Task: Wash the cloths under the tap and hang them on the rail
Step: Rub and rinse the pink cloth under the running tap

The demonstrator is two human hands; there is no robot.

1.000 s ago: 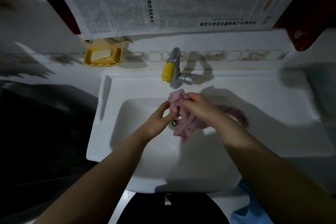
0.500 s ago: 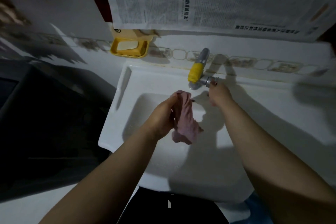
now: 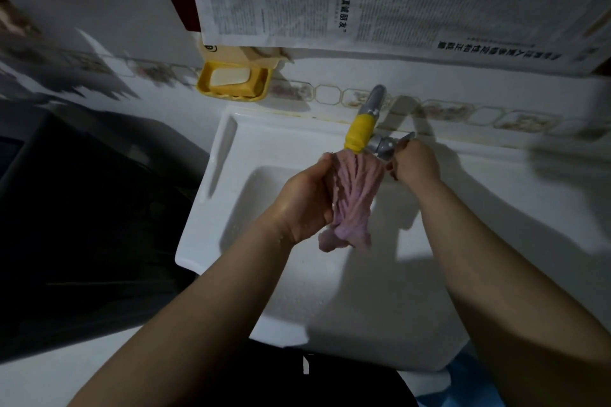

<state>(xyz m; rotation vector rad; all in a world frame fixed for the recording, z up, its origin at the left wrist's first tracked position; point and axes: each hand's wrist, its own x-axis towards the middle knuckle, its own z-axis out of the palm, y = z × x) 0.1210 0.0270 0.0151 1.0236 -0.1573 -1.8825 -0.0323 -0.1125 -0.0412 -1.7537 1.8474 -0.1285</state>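
Pink cloth bunched below tap.
We judge it limp, wet-heavy; left hand clenches its gathered top; right hand grasps the tap handle.

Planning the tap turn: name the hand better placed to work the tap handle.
Right. The right hand already grips the tap handle, while the left hand holds the pink cloth bunched under the yellow spout.

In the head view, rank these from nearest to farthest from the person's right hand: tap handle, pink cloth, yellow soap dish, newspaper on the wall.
From the right hand:
1. Tap handle: at the fingertips, touching.
2. Pink cloth: just to its left, held by the left hand under the spout.
3. Yellow soap dish: on the wall, far left.
4. Newspaper: above; its lower edge rivals the dish, too close to call.
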